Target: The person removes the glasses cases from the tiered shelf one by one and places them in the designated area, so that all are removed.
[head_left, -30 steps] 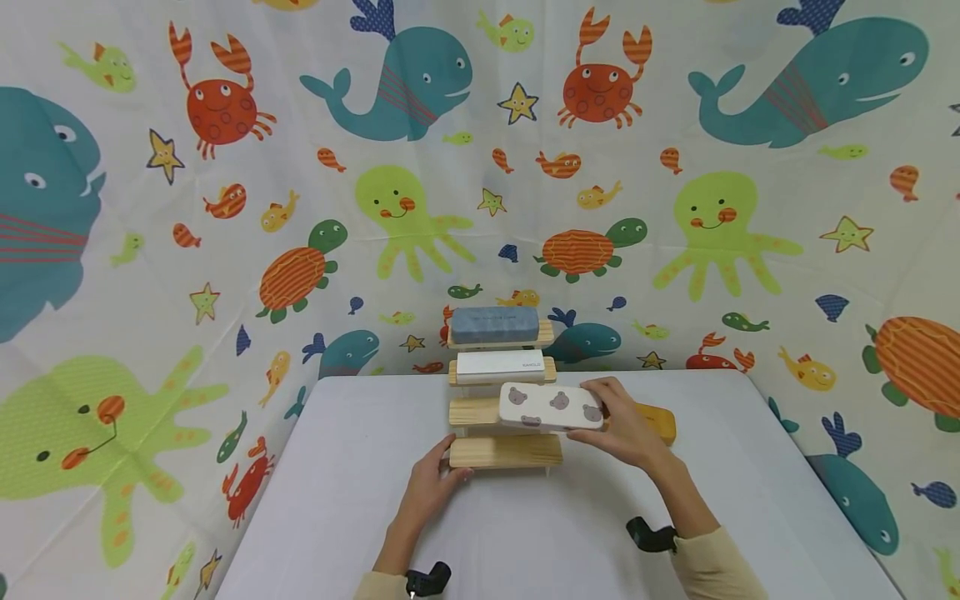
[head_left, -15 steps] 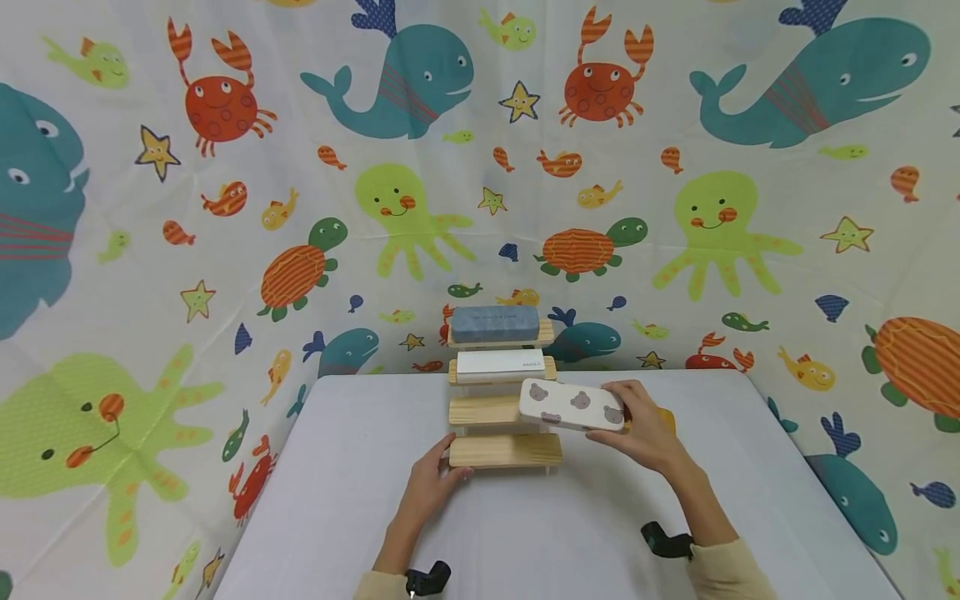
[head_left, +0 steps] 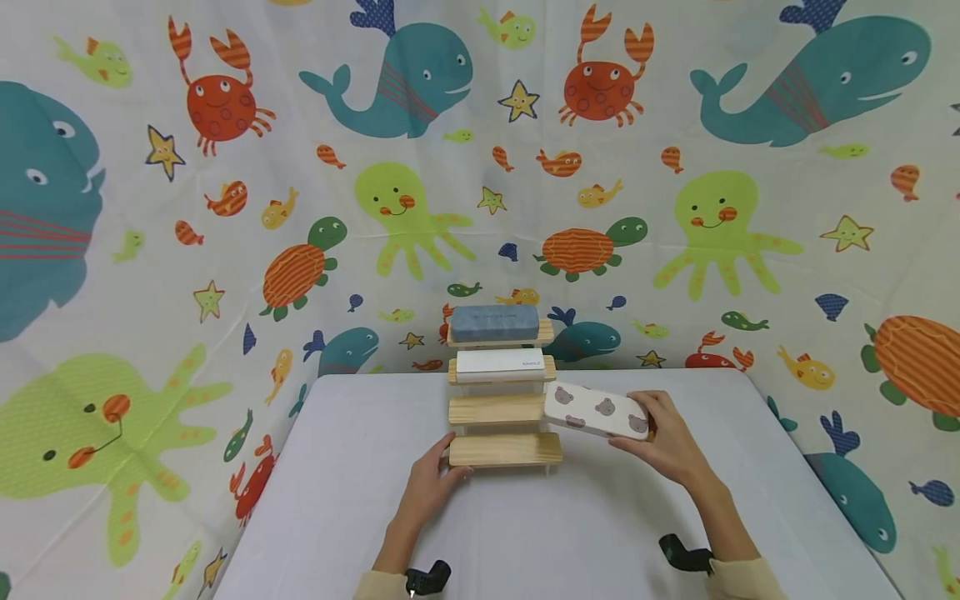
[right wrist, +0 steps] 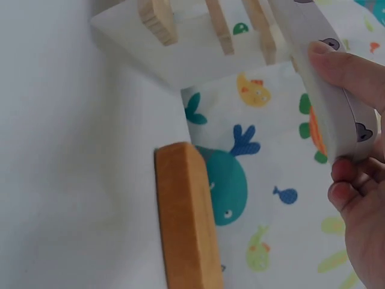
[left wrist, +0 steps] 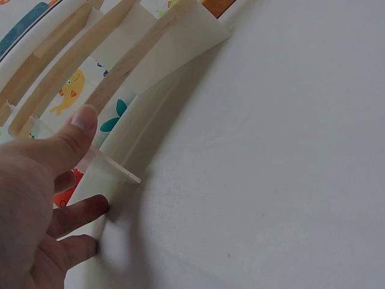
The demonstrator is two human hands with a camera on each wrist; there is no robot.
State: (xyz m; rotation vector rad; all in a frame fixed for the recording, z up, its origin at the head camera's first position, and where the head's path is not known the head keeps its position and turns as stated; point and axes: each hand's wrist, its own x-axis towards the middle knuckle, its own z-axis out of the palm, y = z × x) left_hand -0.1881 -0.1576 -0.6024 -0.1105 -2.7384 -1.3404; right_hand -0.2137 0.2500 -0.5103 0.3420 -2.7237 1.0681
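In the head view, my right hand (head_left: 667, 437) pinches the right end of a white glasses case (head_left: 596, 410) printed with bear heads. The case is off the rack and tilted, its left end close to the right side of a tiered wooden rack (head_left: 504, 451). My left hand (head_left: 431, 483) grips the left end of the rack's lowest step; in the left wrist view the thumb (left wrist: 84, 123) presses the wood, and the index finger is partly hidden. A white case (head_left: 500, 363) and a blue-grey case (head_left: 495, 322) sit on the two upper steps.
An orange-brown case (right wrist: 186, 217) lies on the white table (head_left: 352, 467), right of the rack, mostly hidden behind my right hand in the head view. A patterned sea-animal cloth (head_left: 420, 208) hangs behind the table and along its sides.
My right hand has carried the bear-print glasses case rightward, from in front of the third step down to beside the rack. My left hand has stayed in place.
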